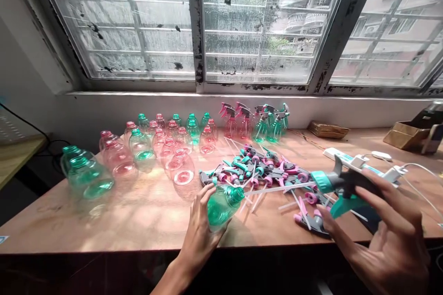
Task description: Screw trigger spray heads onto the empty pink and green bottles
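My left hand (204,216) is wrapped round a clear green bottle (221,207), tilted so that its open neck points right. In my right hand (384,235) is a grey and teal spray trigger head (346,189), gripped by its body. Its white dip tube (280,189) stretches left, the tip close to the bottle's mouth; whether it has entered I cannot tell. Behind them lies a heap of loose spray heads (256,166) in pink, teal and grey, their tubes pointing various ways.
Several open pink bottles (183,166) and green bottles (90,179) stand on the left of the wooden table (138,221). Bottles with spray heads fitted (245,124) stand by the wall. At right are a power strip (349,159) with cables and a cardboard box (404,133).
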